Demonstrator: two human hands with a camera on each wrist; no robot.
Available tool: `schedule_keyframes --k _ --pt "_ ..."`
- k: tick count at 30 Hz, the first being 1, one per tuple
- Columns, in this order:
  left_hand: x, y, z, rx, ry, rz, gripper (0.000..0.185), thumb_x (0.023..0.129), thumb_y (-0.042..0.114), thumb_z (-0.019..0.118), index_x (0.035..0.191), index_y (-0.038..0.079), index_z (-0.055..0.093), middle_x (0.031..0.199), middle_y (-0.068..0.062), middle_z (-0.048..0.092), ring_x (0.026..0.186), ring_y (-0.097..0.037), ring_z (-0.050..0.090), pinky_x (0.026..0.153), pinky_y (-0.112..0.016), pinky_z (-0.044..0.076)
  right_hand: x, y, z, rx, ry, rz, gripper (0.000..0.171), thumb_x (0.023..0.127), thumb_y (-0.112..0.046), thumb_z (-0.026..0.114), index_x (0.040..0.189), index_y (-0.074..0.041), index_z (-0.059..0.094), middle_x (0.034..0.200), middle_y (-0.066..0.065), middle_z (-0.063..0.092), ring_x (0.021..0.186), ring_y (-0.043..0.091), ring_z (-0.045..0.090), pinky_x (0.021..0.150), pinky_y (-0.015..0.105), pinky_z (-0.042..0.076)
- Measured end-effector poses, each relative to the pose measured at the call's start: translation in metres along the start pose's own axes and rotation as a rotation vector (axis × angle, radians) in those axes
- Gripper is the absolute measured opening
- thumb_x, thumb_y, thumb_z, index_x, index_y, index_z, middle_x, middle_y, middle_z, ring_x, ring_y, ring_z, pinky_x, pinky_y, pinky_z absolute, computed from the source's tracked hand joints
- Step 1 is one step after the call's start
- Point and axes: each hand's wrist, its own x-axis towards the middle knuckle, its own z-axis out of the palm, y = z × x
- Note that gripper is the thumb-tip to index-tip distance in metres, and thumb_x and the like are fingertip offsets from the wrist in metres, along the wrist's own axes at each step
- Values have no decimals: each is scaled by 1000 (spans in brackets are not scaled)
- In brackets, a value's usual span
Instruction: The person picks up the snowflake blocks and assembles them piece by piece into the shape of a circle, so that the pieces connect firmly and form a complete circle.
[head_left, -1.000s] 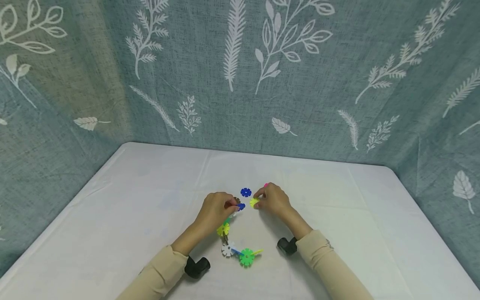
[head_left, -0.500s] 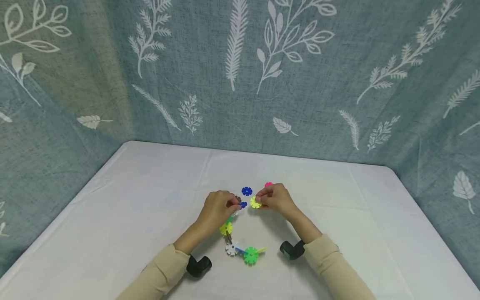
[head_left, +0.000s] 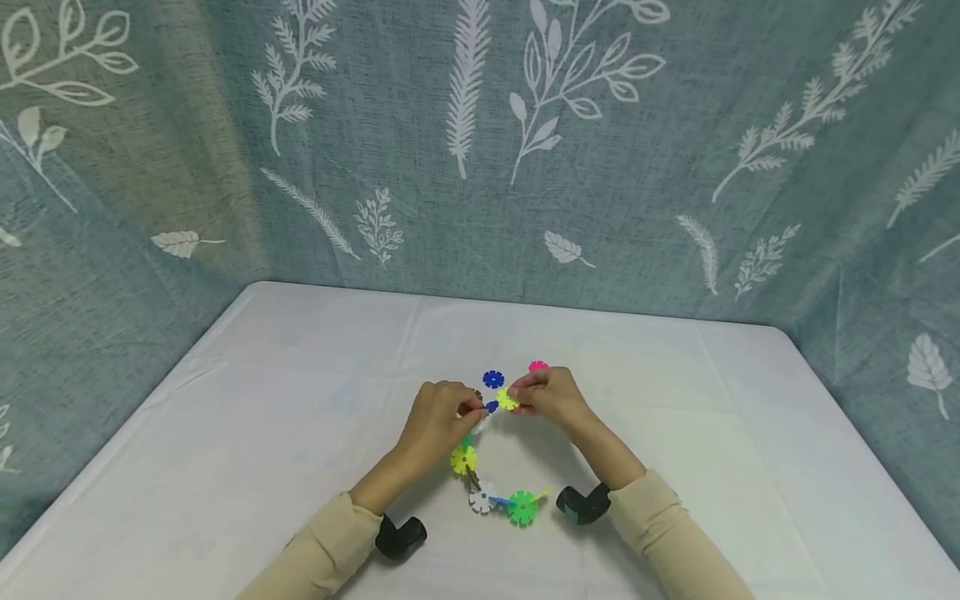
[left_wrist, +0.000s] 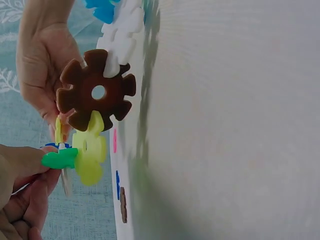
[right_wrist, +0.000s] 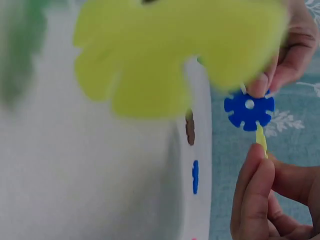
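Two loose discs lie on the desk (head_left: 315, 392) just beyond the hands, one blue disc (head_left: 492, 379) and one pink disc (head_left: 537, 366), while a curved chain (head_left: 487, 483) of joined snowflake discs, with yellow, white and green ones countable, trails from the left hand toward the person. The left hand (head_left: 435, 421) pinches the chain's far end, where a small blue piece (head_left: 491, 407) sticks out. The right hand (head_left: 551, 396) faces it, its fingers (head_left: 525, 392) pinched on a yellow-green disc (head_left: 507, 400) touching that blue piece; no writing shows.
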Motion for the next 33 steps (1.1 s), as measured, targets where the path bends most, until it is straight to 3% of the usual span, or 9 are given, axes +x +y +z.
schedule_keyframes --k 8,12,18,24,28,33 --pt "-2 3 5 3 74 25 12 66 2 78 62 6 67 60 -1 64 54 -10 55 53 -18 39 -4 1 8 73 11 -10 11 80 4 64 87 12 63 76 13 66 55 7 59 58 23 53" --pt "-3 5 4 5 23 20 11 67 3 77 63 5 67 60 -1 63 53 -9 52 51 -17 37 -5 4 11 60 -3 -35 9 80 5 63 85 12 63 75 13 67 54 6 58 60 26 54" --pt "2 2 -6 -141 -185 -146 6 73 11 74 72 6 72 71 -2 69 63 -6 58 59 -18 45 -6 9 8 -48 -94 -153 11 84 1 61 91 9 64 81 18 68 57 6 58 61 26 54" --pt "7 -10 -9 -193 -196 -297 16 82 18 68 77 3 72 75 -6 70 66 -9 60 60 -22 47 -8 6 7 -55 -216 -242 16 87 1 56 97 11 61 86 23 67 61 9 60 61 26 53" --pt "8 -14 -9 -228 -245 -377 20 85 19 65 74 3 71 71 -7 68 64 -10 59 60 -24 44 -8 4 12 -59 -221 -241 14 87 -2 57 96 9 61 81 20 68 63 14 64 57 25 52" --pt "8 -13 -11 -291 -317 -420 17 84 13 64 74 1 69 69 -5 65 62 -9 51 59 -22 41 -5 3 14 -61 -235 -226 13 86 -5 60 94 6 59 74 14 67 62 12 63 56 26 51"
